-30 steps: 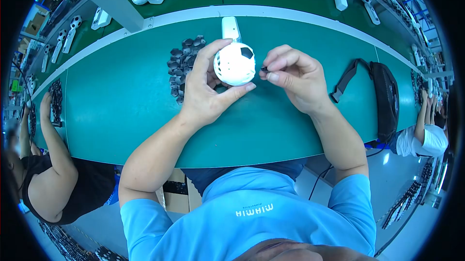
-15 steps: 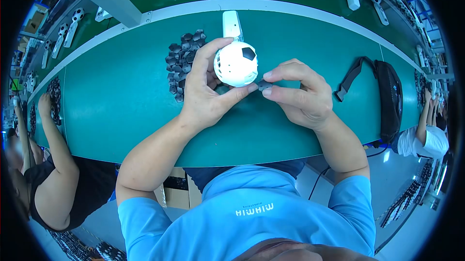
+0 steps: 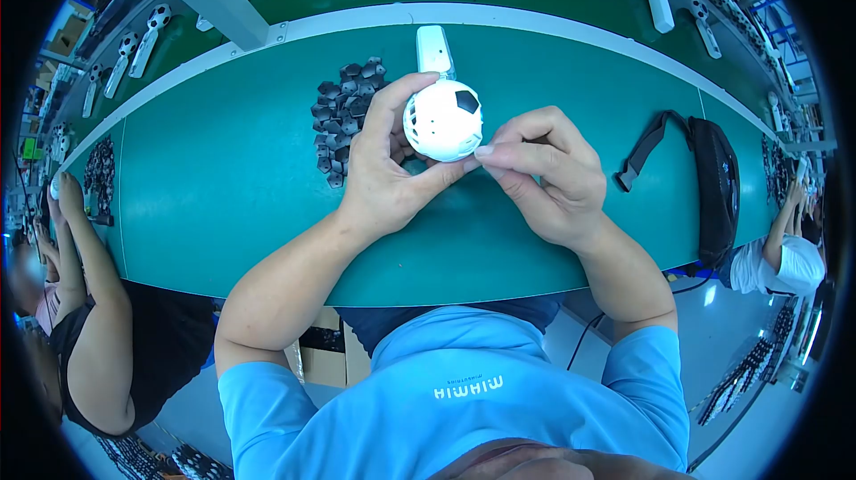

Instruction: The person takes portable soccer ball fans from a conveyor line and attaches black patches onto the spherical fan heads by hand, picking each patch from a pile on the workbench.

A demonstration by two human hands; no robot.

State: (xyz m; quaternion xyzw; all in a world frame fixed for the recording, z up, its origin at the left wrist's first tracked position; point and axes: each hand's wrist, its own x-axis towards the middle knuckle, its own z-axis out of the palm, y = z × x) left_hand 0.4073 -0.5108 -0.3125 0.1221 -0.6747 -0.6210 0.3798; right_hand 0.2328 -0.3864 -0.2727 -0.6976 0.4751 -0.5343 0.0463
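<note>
My left hand is wrapped round a white soccer-ball-shaped head, thumb below and fingers behind. One black pentagon sits on the ball's upper right, and slots show along its left side. Beyond the ball, a white handle points away from me. My right hand is closed in a pinch, its fingertips at the ball's lower right edge, close to my left thumb. Whatever lies between those fingertips is hidden. Left of the ball, partly behind my left hand, lies a pile of black pentagon pieces.
A black belt bag with its strap lies at the right of the green table. Past a pale rail, several white ball-headed devices lie on a green surface. Other people's arms are at far left and right.
My right hand has turned and its fingertips have come to the ball's edge; the black pentagon piece between them no longer shows. My left hand still holds the ball.
</note>
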